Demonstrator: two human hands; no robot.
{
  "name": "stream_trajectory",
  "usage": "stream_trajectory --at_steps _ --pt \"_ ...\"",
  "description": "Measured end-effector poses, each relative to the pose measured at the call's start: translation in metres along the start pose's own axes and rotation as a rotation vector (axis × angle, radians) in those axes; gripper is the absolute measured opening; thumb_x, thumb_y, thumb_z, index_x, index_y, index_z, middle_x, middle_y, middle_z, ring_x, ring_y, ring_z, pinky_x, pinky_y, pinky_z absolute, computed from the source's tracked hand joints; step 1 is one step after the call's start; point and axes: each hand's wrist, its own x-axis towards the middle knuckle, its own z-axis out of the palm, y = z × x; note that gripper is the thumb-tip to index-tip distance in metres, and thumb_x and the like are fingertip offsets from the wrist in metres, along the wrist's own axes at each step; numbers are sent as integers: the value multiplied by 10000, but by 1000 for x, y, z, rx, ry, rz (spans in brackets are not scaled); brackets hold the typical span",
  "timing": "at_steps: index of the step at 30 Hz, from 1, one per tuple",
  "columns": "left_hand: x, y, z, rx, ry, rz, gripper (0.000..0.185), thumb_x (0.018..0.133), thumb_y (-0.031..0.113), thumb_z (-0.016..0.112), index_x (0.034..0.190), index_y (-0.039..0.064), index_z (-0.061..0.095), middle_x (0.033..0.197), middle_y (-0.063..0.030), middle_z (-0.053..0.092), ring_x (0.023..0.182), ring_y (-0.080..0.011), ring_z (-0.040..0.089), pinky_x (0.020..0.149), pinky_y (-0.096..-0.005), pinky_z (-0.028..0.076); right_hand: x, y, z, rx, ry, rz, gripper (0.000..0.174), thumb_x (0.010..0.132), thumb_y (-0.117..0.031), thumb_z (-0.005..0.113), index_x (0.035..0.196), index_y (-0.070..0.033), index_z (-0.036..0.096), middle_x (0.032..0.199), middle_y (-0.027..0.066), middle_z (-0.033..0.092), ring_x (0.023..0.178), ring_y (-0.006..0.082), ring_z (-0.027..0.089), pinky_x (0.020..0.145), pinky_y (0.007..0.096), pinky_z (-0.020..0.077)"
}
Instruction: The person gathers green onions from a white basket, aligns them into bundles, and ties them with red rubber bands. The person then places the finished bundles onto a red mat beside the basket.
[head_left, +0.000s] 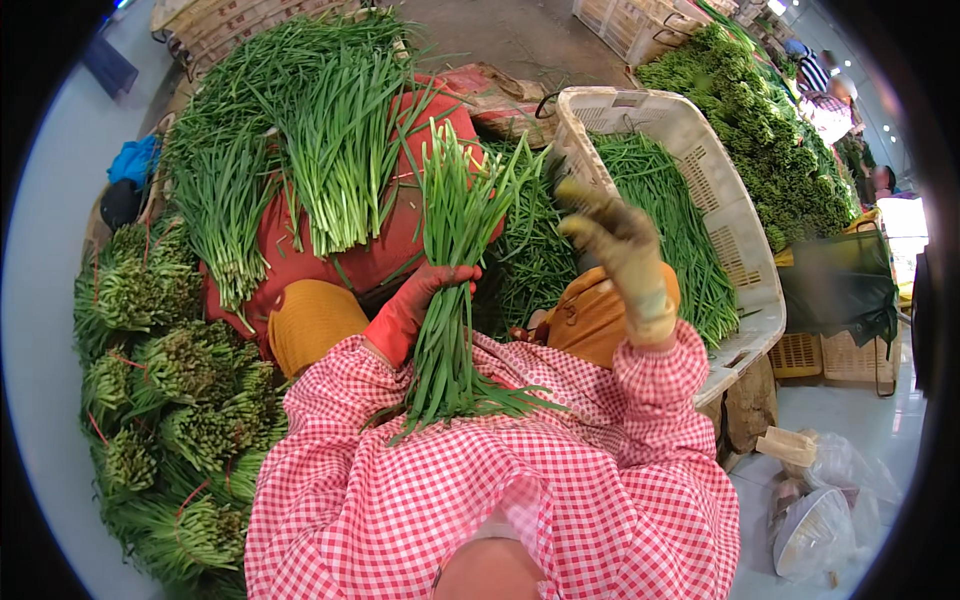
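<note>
My left hand (420, 304), in a red rubber glove, grips a bunch of garlic chives (459, 225) around its middle. The pale cut ends point up and away from me, and the leaf tips hang over my checked apron. My right hand (622, 247) is raised above my right knee in a soiled yellowish glove. It is blurred, with fingers apart and nothing visible in it. Beyond it stands a white plastic crate (731, 217) with loose chives (667, 225) inside. More loose chives (529, 232) lie between my knees and the crate.
A large pile of chives (330, 142) rests on a red covering (360, 270) ahead left. Tied bundles (187, 367) are stacked at my left. Stacked crates (247, 22) stand behind. A greens heap (750, 135) and people (825, 97) are far right; plastic bags (821, 517) lie near right.
</note>
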Motion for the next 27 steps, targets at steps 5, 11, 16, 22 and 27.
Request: stream_trajectory --at_steps 5,11,16,22,27 --pt "1 -9 5 172 71 120 287 710 196 731 916 54 591 745 -15 610 595 -106 581 526 -221 472 57 43 -10 -734 -55 170 936 661 -178 773 1382 -14 199 1138 161 573 928 213 604 850 294 458" --pt "-13 -14 -3 347 200 174 308 692 216 730 909 70 566 724 -5 554 598 -95 536 525 -237 432 98 80 -31 -992 155 87 185 819 -169 550 886 -37 660 858 180 642 786 321 618 741 387 483" --pt "-18 -21 -12 294 259 160 321 688 187 747 928 91 556 761 21 541 643 -93 525 567 -249 440 112 48 -26 -705 189 6 341 800 -226 624 1067 -16 595 917 151 652 848 250 632 759 325 481" --pt "-14 -22 -3 315 177 223 305 695 197 715 926 66 563 751 -5 569 621 -101 525 558 -218 418 82 129 40 -811 -208 228 411 762 -240 649 1129 -70 578 988 197 615 919 334 593 797 356 476" --pt "-24 -20 -7 209 -43 207 314 693 216 711 923 52 574 751 -7 573 627 -94 524 561 -212 409 110 123 -1 -877 64 -189 174 787 -111 567 920 -100 678 863 158 643 816 288 623 735 340 495"
